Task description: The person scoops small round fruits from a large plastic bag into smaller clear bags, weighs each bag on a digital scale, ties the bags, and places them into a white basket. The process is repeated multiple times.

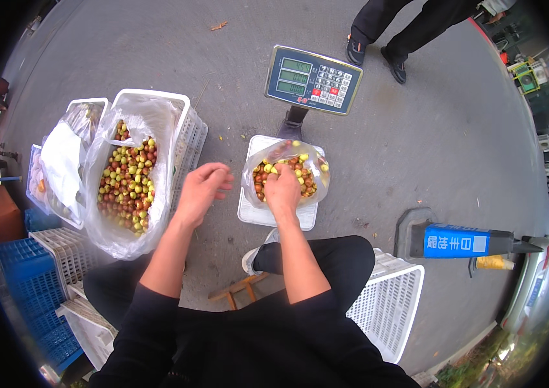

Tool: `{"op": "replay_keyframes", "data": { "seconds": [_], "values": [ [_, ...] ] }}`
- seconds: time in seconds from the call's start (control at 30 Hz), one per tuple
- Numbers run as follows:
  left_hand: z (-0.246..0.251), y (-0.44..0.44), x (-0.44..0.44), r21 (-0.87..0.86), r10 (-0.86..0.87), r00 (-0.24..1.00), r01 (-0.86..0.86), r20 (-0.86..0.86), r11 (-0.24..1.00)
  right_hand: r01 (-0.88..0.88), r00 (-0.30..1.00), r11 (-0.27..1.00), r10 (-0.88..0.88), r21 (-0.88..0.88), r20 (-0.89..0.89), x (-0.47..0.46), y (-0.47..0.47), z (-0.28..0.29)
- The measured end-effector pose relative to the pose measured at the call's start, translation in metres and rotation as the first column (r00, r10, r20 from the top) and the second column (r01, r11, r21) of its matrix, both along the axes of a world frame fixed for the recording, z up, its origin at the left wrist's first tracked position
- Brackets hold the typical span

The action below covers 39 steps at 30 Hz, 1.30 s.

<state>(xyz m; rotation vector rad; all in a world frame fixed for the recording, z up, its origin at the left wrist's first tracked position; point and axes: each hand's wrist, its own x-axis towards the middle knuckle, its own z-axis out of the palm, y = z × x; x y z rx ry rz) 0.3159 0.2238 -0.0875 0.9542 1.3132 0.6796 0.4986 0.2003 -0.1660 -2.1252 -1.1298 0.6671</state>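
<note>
A clear plastic bag (322,186) of red and green jujubes (307,180) lies open on the white platform of an electronic scale (277,218). My right hand (282,186) reaches into the bag, its fingertips at the fruit; whether they grip any is hidden. My left hand (205,189) hangs between the scale and a lined white crate (185,104), fingers curled; whether something small is in them cannot be told. Many more jujubes (131,179) fill the crate's plastic liner. Behind the platform stands the scale's display with keypad (314,80), its figures lit.
Blue crates (32,276) and white crates (63,252) stand at the lower left. An empty white basket (391,310) is right of my knee, near a bollard with a blue sleeve (456,241). A person's legs (381,29) are beyond the scale.
</note>
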Motion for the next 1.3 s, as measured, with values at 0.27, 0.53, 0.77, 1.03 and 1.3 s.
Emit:
{"op": "replay_keyframes", "data": {
  "seconds": [0.27,0.53,0.77,1.03,1.3],
  "values": [
    [-0.094,-0.035,-0.288,0.047,0.451,0.842,-0.459,-0.296,0.887,-0.458,0.795,0.745,0.587,0.485,-0.151,-0.201,-0.018,0.049],
    [-0.216,-0.042,-0.372,0.157,0.312,0.555,-0.309,-0.771,0.938,-0.793,0.609,0.609,0.792,0.019,0.051,-0.320,0.059,-0.028],
    [-0.246,-0.026,-0.363,0.295,0.351,0.355,-0.205,-0.867,0.933,-0.674,0.531,0.581,0.810,-0.456,0.247,-0.327,0.155,-0.072],
    [-0.190,-0.011,-0.316,-0.107,-0.061,0.222,-0.202,-0.973,0.973,-0.602,0.634,0.595,0.761,-0.533,0.134,-0.368,0.137,-0.098],
    [-0.192,-0.005,-0.307,-0.195,-0.145,0.265,-0.173,-0.953,0.965,-0.574,0.552,0.558,0.804,-0.599,0.220,-0.390,0.096,-0.097]
  ]
}}
